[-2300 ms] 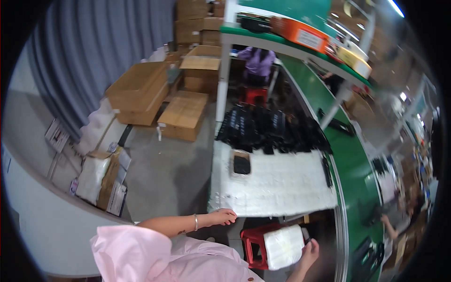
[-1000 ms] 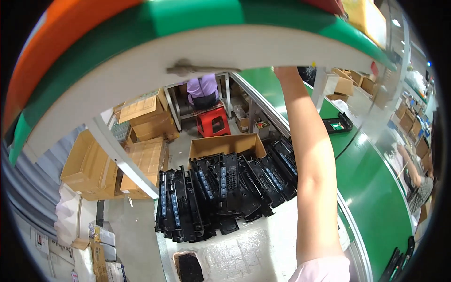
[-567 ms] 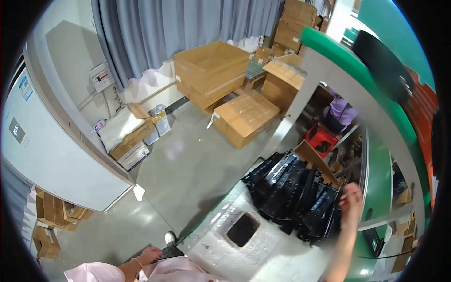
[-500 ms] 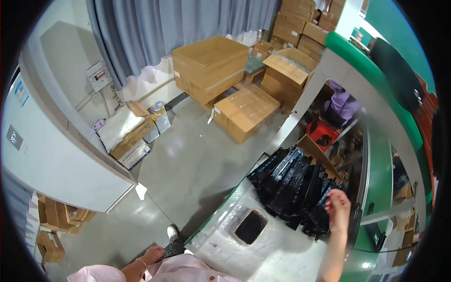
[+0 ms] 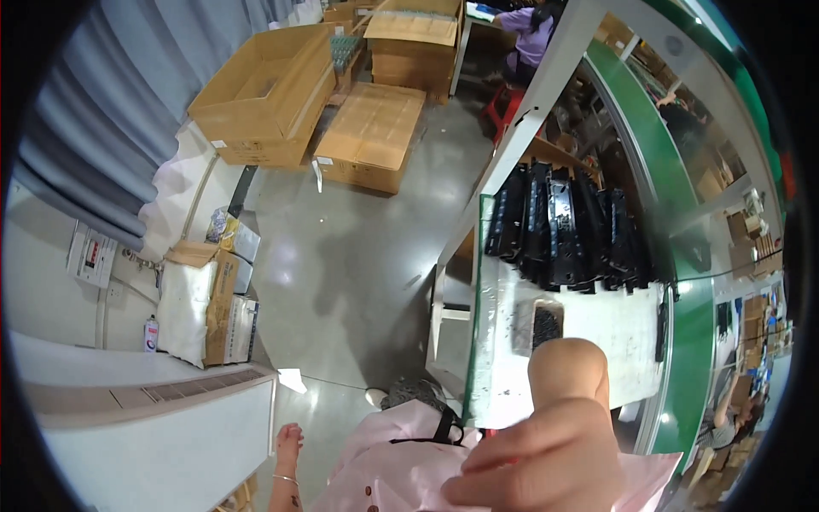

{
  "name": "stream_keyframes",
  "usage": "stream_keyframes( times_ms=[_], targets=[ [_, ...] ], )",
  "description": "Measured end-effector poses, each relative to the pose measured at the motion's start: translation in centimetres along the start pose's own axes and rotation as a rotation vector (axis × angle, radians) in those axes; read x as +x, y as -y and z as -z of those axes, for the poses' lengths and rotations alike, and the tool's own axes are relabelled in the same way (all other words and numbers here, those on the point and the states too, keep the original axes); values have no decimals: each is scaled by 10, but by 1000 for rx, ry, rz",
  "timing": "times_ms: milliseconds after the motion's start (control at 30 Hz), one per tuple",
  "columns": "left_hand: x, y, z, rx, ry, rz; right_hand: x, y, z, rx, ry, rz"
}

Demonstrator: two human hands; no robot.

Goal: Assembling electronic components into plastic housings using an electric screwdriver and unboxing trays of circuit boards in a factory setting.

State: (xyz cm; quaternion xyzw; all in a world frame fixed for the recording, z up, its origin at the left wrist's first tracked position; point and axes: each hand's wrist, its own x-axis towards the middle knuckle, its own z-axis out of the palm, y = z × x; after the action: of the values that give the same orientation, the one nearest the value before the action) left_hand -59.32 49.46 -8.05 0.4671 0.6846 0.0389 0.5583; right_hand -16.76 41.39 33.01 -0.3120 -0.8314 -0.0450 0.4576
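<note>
My right hand (image 5: 546,456) is raised close in front of my pink shirt, its forearm reaching back over the white worktop (image 5: 610,328). Its fingers are bent, with a gap between the thumb and the forefinger, and no held thing shows; the palm side is hidden. Low at my left side hangs my left hand (image 5: 289,439), fingers loosely curled and apart, with nothing visible in them. Long black plastic strips (image 5: 559,226) lie in a row across the far part of the worktop. Just beyond my right arm is an opening (image 5: 548,322) in the worktop, with small dark pieces inside.
A large open carton (image 5: 256,102) and a flat closed carton (image 5: 371,136) stand on the floor ahead. At left are a white cabinet (image 5: 162,444) and a box with a white sack (image 5: 183,311). A person in purple (image 5: 529,38) sits at the far end.
My right hand has come back from the black strips to in front of my shirt. My left hand now hangs farther out from my body. The view has turned right.
</note>
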Motion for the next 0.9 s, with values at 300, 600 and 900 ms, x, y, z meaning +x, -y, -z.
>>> stream_keyframes(
  times_ms=[300,600,900],
  targets=[
    [130,-82,10,-175,268,-1,42,-122,-52,-180,-260,162],
    [276,-248,44,-151,347,188,-73,-378,-175,-443,316,-1004],
    [421,-436,63,-76,50,127,-107,-544,-230,-216,828,-1153]
  ],
)
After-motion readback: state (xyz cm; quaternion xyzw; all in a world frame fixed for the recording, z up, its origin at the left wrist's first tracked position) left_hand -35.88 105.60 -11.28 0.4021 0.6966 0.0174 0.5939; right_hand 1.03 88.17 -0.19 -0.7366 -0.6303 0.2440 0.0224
